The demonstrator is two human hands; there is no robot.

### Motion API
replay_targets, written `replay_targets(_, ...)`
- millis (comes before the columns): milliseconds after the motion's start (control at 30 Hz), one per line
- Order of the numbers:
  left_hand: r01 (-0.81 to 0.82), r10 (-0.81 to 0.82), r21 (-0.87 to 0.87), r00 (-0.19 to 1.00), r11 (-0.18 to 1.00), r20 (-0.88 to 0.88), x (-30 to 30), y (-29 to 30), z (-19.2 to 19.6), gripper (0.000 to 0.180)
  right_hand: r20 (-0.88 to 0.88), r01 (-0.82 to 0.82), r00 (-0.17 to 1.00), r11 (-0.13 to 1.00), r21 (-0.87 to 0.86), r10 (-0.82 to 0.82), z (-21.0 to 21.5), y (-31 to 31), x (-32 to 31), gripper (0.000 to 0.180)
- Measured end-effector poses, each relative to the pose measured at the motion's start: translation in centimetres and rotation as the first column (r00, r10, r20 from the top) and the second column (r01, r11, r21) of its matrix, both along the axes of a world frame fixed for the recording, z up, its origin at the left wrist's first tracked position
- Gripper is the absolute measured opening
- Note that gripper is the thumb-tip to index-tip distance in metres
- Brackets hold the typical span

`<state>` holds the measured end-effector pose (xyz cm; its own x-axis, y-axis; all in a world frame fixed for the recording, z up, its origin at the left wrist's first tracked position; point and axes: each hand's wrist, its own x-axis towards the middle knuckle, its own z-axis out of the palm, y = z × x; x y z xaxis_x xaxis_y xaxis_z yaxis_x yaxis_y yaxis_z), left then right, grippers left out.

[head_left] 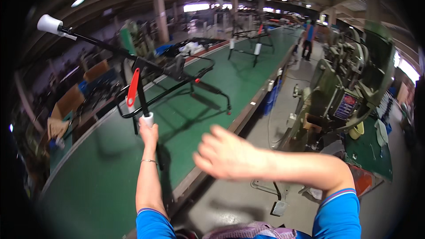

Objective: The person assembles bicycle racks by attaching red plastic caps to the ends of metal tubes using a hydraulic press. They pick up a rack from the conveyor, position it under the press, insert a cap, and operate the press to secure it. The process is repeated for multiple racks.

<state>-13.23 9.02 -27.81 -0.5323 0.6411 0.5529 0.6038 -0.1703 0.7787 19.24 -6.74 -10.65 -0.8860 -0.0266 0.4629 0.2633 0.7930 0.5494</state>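
Nearest, the blurred right grip is curled, though whether pressed together I cannot tell, while the left grip pinches a white sleeve on a black tubular frame over the green bench, where a second frame stands farther along.

Left bare hand gripped white cylindrical sleeve on black tubular metal frame.
Right bare hand, loosely curled and blurred, hung near long green-topped bench.

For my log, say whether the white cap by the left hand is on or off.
On: the black tube runs into the white cap, held by the left hand. How far in, I cannot tell.
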Motion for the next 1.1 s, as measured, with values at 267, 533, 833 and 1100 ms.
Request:
replay_targets(267,-0.258,0.253,-0.098,0.966,0.961,-0.063,-2.4,7.9,-1.7,0.055,0.256,0.594,0.801,0.666,-0.451,-0.541,-12.4,-5.0,17.6,0.010)
replay_targets(533,-0.228,0.204,-0.017,0.900,0.974,-0.385,-0.1,4.2,-4.6,0.053,0.357,0.702,0.371,0.007,-0.712,-0.857,-18.9,-12.3,30.0,0.021)
replay_targets(833,-0.128,0.239,0.204,0.618,0.971,-0.749,15.9,-9.8,-15.0,0.044,-0.053,0.214,-0.392,-0.036,-0.976,-0.918,-27.8,-14.5,53.8,0.030)
replay_targets(1100,0.184,-0.404,-0.407,0.722,0.895,-0.562,31.0,-14.2,-17.5,0.046,0.090,0.222,-0.611,-0.279,-0.934,-0.786,-29.9,-9.9,68.9,0.059)
